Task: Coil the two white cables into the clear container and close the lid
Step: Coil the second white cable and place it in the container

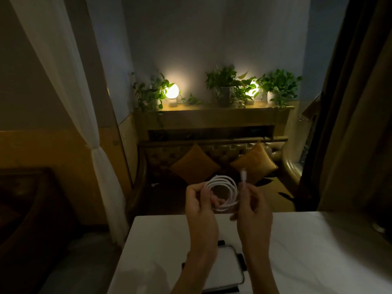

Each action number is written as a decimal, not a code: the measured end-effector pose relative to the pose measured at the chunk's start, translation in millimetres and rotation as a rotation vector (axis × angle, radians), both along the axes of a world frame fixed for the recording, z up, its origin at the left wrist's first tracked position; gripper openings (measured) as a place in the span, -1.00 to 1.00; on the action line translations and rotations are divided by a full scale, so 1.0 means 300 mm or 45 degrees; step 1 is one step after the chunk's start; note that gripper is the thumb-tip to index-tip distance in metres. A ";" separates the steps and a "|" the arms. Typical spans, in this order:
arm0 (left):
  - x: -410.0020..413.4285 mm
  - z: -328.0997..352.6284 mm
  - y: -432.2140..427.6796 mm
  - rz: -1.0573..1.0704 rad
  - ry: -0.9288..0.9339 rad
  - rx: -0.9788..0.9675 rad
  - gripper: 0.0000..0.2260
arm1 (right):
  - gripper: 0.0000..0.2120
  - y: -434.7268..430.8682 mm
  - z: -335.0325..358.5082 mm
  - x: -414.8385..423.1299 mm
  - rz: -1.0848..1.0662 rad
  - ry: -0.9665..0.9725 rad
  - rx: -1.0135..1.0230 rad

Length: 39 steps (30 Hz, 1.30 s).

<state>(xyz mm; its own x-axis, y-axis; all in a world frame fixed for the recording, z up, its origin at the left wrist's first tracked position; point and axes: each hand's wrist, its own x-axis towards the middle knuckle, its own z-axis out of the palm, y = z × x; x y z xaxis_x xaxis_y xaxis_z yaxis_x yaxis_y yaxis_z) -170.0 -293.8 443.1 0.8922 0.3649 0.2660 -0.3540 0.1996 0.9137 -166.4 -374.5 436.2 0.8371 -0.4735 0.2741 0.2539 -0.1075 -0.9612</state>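
White cable (222, 193), wound into a loose ring of several turns, held in the air in front of the person and above the far edge of the white table (307, 251). The left hand (198, 205) closes its fingers and thumb on the ring's left side, so that the loop stands roughly upright and faces the camera. The right hand (252, 211) pinches the cable's free end just below the plug (243, 174), which points upward, its long axis near vertical and just right of the ring. The tail thus lies to the right of the coil, and the right hand is the nearer one to lay it on as a last turn.

Clear container (228, 270), with dark latches at its edges, rests on the table below and nearer the person than the coil, between the two forearms. The coil would have to travel down and toward the body to reach it.

Hidden or uncertain: the forearms cover much of the container, so whether its lid is on or off cannot be told, nor what it holds. The second white cable is not visible. Dim light and motion blur soften the right fingers and the plug; the plug type is unreadable, and the exact count of turns is unclear.
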 end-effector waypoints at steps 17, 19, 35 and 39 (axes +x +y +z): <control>0.023 -0.013 0.007 0.019 0.153 0.187 -0.82 | -0.69 -0.128 0.041 -0.007 0.603 0.139 0.025; 0.019 -0.011 0.010 0.077 0.131 0.186 -0.83 | -0.69 -0.120 0.038 -0.015 0.578 0.058 -0.017; -0.063 -0.080 -0.025 -0.506 0.379 0.539 -0.67 | -0.67 0.015 0.063 -0.013 0.124 -0.552 -0.852; -0.030 -0.116 0.027 -0.261 0.588 0.079 -0.82 | -0.87 -0.066 0.086 -0.001 0.001 -0.488 -0.521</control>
<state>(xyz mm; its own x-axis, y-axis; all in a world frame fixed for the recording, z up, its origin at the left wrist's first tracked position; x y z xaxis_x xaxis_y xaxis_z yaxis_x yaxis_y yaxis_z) -179.1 -285.7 408.4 0.9735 0.1657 -0.1577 0.1306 0.1633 0.9779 -166.8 -394.4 461.9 0.6415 -0.2642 0.7202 0.5774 -0.4519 -0.6800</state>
